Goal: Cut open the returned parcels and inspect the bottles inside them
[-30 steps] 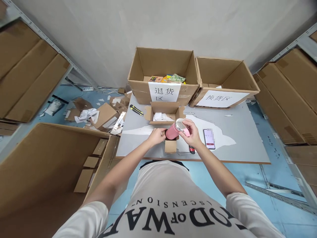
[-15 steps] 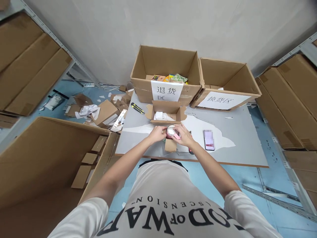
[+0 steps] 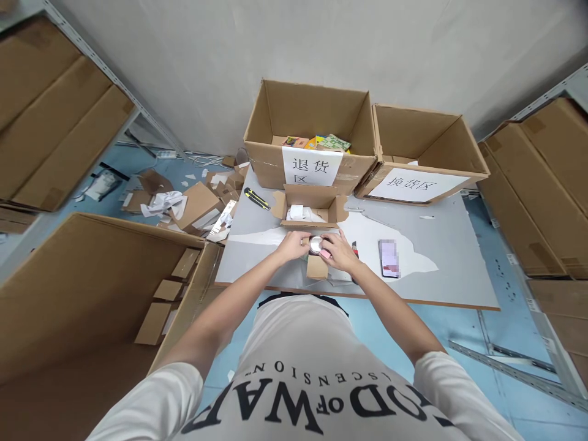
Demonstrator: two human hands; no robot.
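Between my hands is a round tin [image 3: 316, 245] with a silvery top and a bit of pink at its side; its exact kind is unclear. My right hand [image 3: 337, 251] grips it with curled fingers. It sits at the opening of a small cardboard box [image 3: 316, 268], whose flap points toward me. My left hand [image 3: 294, 246] pinches the left side of that small box. Just beyond them stands an open cardboard box [image 3: 310, 225] with crumpled white paper [image 3: 302, 213] inside. A red and black object [image 3: 354, 248] lies beside my right hand, partly hidden.
A yellow-black box cutter [image 3: 257, 198] lies on the grey table [image 3: 450, 245], a smartphone [image 3: 388, 258] to the right. Two large labelled cartons [image 3: 261, 162] [image 3: 367, 190] stand at the back. A big open carton [image 3: 114, 226] is at left, with cardboard scraps [image 3: 195, 205] behind it.
The round tin has gone lower between my hands, and its pink side shows less. My right hand has shifted slightly with it; the left hand stays in place.
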